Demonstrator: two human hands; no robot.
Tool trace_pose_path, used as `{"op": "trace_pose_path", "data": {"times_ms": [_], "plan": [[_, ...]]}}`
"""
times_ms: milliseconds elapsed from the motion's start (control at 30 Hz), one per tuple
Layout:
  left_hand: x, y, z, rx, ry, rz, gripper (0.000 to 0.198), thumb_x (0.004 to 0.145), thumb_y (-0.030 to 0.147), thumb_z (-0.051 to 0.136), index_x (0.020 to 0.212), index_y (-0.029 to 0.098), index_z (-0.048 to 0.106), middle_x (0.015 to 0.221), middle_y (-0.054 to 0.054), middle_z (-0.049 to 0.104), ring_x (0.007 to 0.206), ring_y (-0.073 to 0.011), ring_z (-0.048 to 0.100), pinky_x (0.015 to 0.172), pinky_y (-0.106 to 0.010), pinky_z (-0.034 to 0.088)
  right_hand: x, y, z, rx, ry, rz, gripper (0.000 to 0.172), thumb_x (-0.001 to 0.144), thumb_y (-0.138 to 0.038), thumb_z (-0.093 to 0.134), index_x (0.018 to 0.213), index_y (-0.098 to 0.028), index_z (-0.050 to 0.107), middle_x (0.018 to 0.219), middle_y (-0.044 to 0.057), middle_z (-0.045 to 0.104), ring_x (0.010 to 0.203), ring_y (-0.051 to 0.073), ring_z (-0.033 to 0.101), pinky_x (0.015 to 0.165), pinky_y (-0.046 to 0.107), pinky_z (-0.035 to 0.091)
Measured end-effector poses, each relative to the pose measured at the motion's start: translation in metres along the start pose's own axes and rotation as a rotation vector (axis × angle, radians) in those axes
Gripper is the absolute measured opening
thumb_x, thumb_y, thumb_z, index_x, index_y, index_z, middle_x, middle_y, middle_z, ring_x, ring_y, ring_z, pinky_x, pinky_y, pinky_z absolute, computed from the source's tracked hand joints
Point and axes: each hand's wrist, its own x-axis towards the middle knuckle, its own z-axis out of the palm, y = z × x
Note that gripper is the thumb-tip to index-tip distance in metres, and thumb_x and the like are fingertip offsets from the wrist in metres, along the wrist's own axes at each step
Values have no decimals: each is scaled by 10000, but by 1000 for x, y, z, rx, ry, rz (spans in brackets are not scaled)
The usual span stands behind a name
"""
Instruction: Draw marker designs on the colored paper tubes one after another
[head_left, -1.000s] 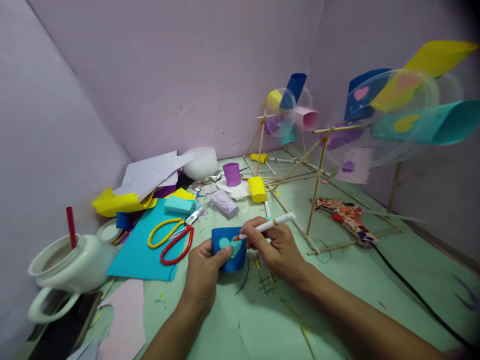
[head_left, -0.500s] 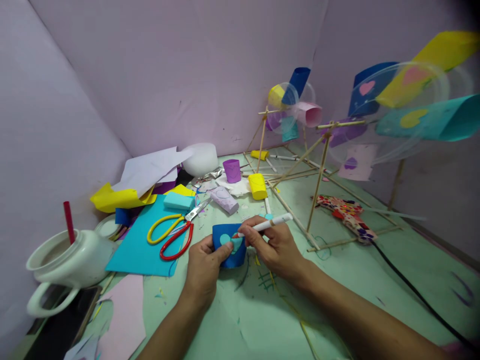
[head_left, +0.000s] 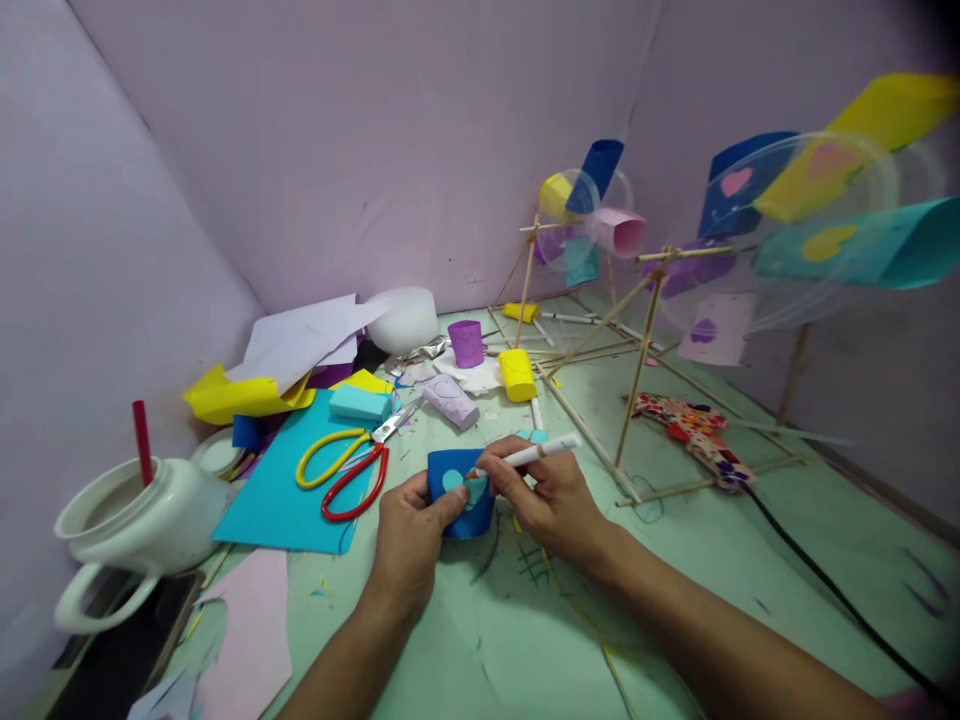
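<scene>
My left hand [head_left: 411,535] grips a dark blue paper cup [head_left: 466,521] by its left side, thumb pressed on the front. A light blue paper heart [head_left: 453,482] lies on the cup's face, partly under that thumb. My right hand [head_left: 541,497] pinches a white marker pen [head_left: 541,452] with a reddish tip, which points left and meets or nearly meets the heart. Left of the cup lie open scissors [head_left: 354,473] with one yellow and one red handle, on a turquoise sheet [head_left: 281,510].
Ferris-wheel-like stick frames [head_left: 637,390] with paper cups stand at right. Behind my hands are a purple cup [head_left: 466,345], a yellow cup [head_left: 517,375] and a lilac cup [head_left: 451,402]. A glue gun [head_left: 694,435] with a cable lies right; a white pot [head_left: 172,510] sits left.
The view has shifted very slightly. Both hands still hold the cup and the marker, and the marker has tilted a little, its back end lower.
</scene>
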Motion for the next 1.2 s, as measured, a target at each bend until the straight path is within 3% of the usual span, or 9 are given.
{"op": "trace_pose_path", "data": {"times_ms": [600,1200], "plan": [[-1,1,1,18,30,-13,309,532,290,797,787,126,737,661,-36,683,609,-171,594,613,-296,487,3,3,0,-2,48,87,260,894,-327,481,779,-159,642,648,38,658,549,139,594,526,239,466],[-4,6,4,-19,93,-49,361,480,286,813,796,135,727,649,-20,678,620,-183,603,643,-327,499,2,8,-1,-9,69,55,217,894,-308,489,812,-172,636,696,39,676,587,138,618,552,239,484]]}}
